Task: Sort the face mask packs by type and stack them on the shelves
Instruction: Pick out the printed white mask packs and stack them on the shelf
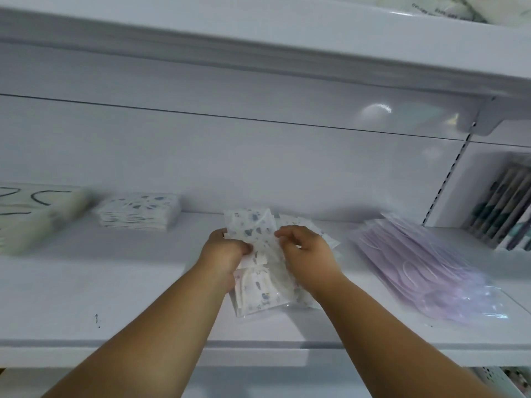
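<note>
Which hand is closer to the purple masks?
The right hand. It grips the spotted packs just left of the purple masks, not touching them. The left hand grips the same packs on their far side.

No print can be read. The grey lettering on the white packs (pixel 448 8) on the top shelf, far above the fingers, is too blurred.

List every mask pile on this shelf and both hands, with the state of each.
Left hand: grips speckled white packs.
Right hand: pinches the same packs.
Speckled stack: neat, flat.
Lilac packs: slumped, fanned.
Cream packs: blurred.
</note>
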The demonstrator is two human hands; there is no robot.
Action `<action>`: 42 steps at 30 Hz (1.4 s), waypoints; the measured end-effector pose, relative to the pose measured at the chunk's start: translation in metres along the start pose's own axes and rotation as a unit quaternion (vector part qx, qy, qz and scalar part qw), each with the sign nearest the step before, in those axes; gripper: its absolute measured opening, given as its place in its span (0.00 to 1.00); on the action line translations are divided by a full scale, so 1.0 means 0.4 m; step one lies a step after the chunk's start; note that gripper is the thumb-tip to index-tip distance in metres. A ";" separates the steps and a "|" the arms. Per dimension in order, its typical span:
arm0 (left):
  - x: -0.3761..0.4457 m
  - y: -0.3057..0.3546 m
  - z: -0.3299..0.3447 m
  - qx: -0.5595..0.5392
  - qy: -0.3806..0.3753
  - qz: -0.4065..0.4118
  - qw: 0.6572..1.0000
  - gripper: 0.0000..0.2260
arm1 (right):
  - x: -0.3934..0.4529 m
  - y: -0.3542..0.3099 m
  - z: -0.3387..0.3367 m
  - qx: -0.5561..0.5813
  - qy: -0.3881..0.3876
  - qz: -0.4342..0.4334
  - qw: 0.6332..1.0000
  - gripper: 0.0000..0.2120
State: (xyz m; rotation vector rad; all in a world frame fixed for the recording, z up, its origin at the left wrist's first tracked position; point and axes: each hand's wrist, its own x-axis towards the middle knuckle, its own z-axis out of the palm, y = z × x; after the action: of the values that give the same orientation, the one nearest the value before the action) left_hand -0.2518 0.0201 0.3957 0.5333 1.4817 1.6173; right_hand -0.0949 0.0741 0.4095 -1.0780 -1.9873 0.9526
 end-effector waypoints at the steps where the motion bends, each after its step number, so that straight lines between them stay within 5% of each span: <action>1: 0.002 0.000 -0.011 0.004 0.005 -0.010 1.000 0.19 | 0.003 0.003 -0.005 0.001 0.029 0.012 0.999 0.10; 6: -0.009 0.012 -0.038 0.000 0.000 -0.056 0.998 0.09 | 0.015 0.002 0.015 -0.039 -0.008 0.061 0.997 0.15; 11: -0.021 0.034 -0.034 0.062 -0.082 -0.031 0.994 0.15 | 0.008 -0.017 0.056 0.053 -0.046 0.034 0.997 0.11; 18: -0.019 0.031 -0.073 0.033 -0.027 0.021 0.999 0.19 | -0.008 -0.013 0.045 0.091 0.126 0.019 0.988 0.13; 21: -0.033 0.039 -0.096 0.021 -0.013 0.093 0.995 0.23 | -0.008 -0.034 0.052 0.160 0.073 0.076 0.982 0.27; 25: -0.076 0.064 -0.125 0.083 -0.006 0.181 0.980 0.23 | -0.005 -0.081 0.112 0.301 -0.038 0.124 0.945 0.21; 30: -0.105 0.105 -0.220 0.173 0.032 0.244 0.954 0.23 | -0.014 -0.152 0.222 0.359 -0.076 0.038 0.929 0.14; 36: -0.109 0.204 -0.384 0.192 0.052 0.315 0.928 0.24 | -0.006 -0.273 0.333 0.374 -0.026 -0.055 0.926 0.12; 42: -0.052 0.170 -0.529 0.094 0.015 0.242 0.966 0.34 | -0.018 -0.326 0.467 0.393 -0.021 -0.046 0.918 0.15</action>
State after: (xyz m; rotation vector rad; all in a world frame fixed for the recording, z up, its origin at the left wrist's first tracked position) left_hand -0.4269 -0.1158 0.4216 1.0474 1.6214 1.8645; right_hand -0.2947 -0.0352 0.4227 -0.5007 -1.4243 1.5388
